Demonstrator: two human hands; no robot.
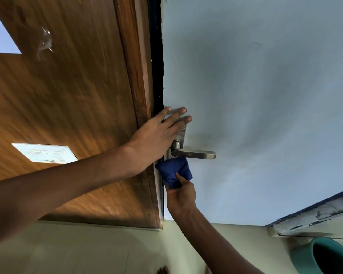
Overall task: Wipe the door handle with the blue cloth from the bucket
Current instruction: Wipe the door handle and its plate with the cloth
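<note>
A silver lever door handle (194,154) juts out to the right from its metal plate on the pale blue door (255,115). My left hand (156,135) lies flat with fingers spread over the door's edge and the top of the plate, just above the handle. My right hand (180,196) grips a folded blue cloth (174,172) and holds it against the door edge directly below the handle's base. The cloth's upper edge sits almost at the lever; I cannot tell whether they touch.
A brown wooden panel (67,107) with a white switch plate (46,153) fills the left side. A teal bucket (323,256) stands on the pale floor at lower right, under a worn ledge (313,216). Toes show at the bottom edge.
</note>
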